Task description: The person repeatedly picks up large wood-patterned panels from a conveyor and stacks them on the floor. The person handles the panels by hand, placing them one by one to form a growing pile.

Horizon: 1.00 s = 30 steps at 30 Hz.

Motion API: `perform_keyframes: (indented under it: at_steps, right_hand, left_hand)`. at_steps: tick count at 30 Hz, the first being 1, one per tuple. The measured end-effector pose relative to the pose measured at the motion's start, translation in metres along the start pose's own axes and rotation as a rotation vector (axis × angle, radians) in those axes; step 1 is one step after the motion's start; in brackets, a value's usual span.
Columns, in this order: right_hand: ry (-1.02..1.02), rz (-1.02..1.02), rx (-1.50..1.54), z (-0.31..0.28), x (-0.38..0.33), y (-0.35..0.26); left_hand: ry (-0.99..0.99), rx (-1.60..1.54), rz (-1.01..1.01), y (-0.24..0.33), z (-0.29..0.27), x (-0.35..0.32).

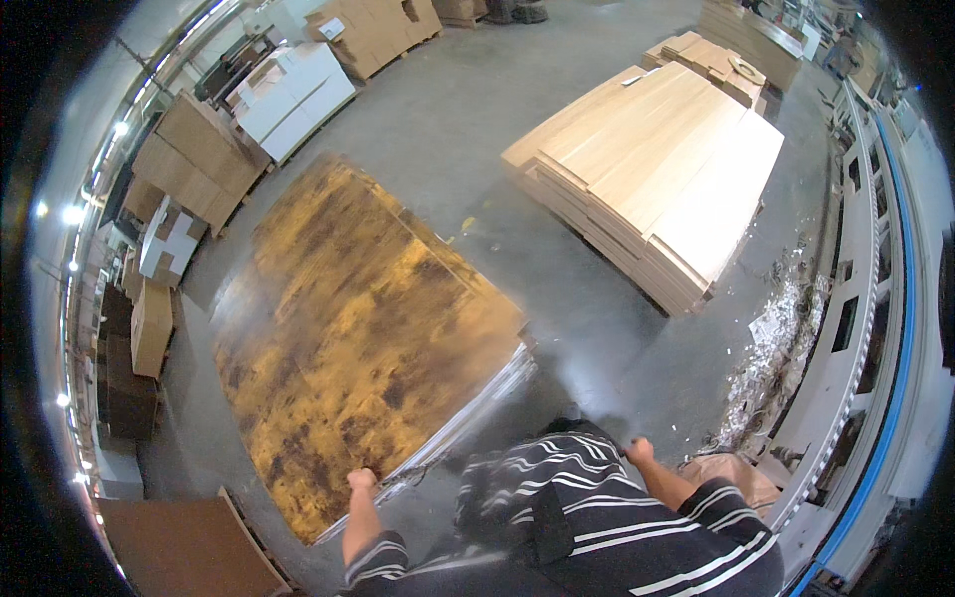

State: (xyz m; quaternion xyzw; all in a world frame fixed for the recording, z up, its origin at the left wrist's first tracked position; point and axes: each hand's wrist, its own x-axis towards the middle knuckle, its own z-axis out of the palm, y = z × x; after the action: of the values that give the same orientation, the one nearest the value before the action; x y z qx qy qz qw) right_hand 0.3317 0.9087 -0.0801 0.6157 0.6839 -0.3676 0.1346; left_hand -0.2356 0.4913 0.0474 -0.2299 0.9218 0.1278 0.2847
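My left hand point(361, 479) is curled closed, with nothing visible in it. In the picture it overlaps the near edge of a large stack of boards point(373, 338), whose top sheet is mottled yellow and dark brown. Whether the hand touches that sheet I cannot tell. My right hand point(640, 451) is out at my right side over the grey floor, its fingers bent in and no object showing. White layers appear along the stack's near right side. Both forearms come out of short black sleeves with white stripes.
Pale wooden panels point(657, 164) lie in a large pile ahead to the right. White scraps and shavings point(771, 343) litter the floor beside a long machine point(846, 368) with a blue strip. Cartons point(199, 159) and white stacked panels point(295, 99) stand far left. A brown board point(189, 547) is near left.
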Motion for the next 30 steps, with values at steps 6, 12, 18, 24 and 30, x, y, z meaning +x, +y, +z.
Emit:
perform_keyframes:
  at_steps: [6,12,18,24,30]
  right_hand:
    - [-0.133,0.303,0.186,0.003,0.011,0.081]
    - [-0.072,0.308,0.510,-0.057,0.080,-0.016]
    - [0.008,0.036,0.448,-0.172,0.170,-0.113]
    - [0.195,0.007,0.344,-0.265,0.243,-0.130]
    - [-0.012,0.222,0.244,-0.289,0.288,-0.107]
  left_hand:
    - [0.223,-0.258,-0.228,0.094,-0.002,-0.045]
    - [0.444,0.254,0.528,0.298,0.055,-0.158]
    - [0.296,0.159,0.746,0.456,0.115,-0.203]
    - [0.449,0.211,0.734,0.514,0.150,-0.203]
    - [0.453,0.297,0.696,0.519,0.150,-0.199]
